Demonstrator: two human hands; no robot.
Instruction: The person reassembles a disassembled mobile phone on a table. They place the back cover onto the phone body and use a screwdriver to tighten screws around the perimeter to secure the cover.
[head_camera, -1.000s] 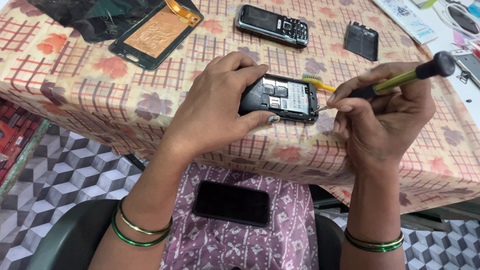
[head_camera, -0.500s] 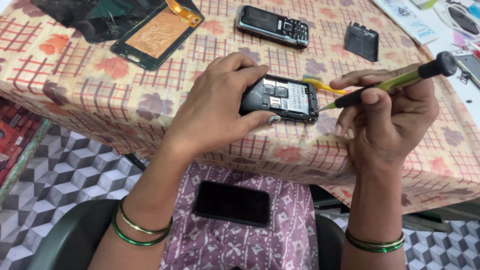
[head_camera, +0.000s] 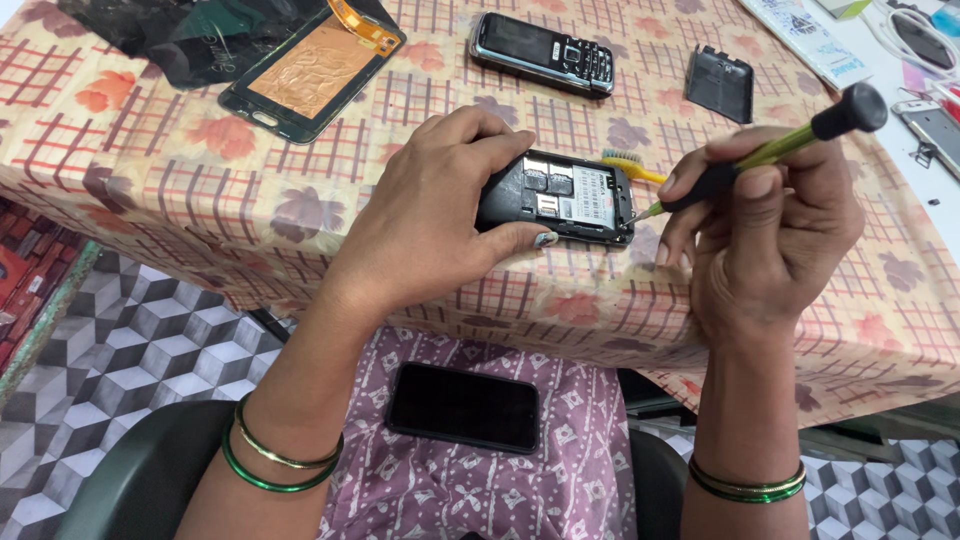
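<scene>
Opened phone (head_camera: 565, 200), on desk (head_camera: 150, 190): left hand (head_camera: 430, 220) clasping its left end; right hand (head_camera: 770, 225) gripping screwdriver (head_camera: 760, 155), tip at its right edge.

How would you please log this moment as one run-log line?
left hand: steadies opened phone on table | right hand: holds green screwdriver, tip at phone's right edge | lap: black smartphone

table (head_camera: 150, 190), floral checked cloth | opened phone (head_camera: 570, 200) | keypad phone (head_camera: 545, 52) | back cover (head_camera: 720, 85) | screen panel (head_camera: 310, 70)
</scene>
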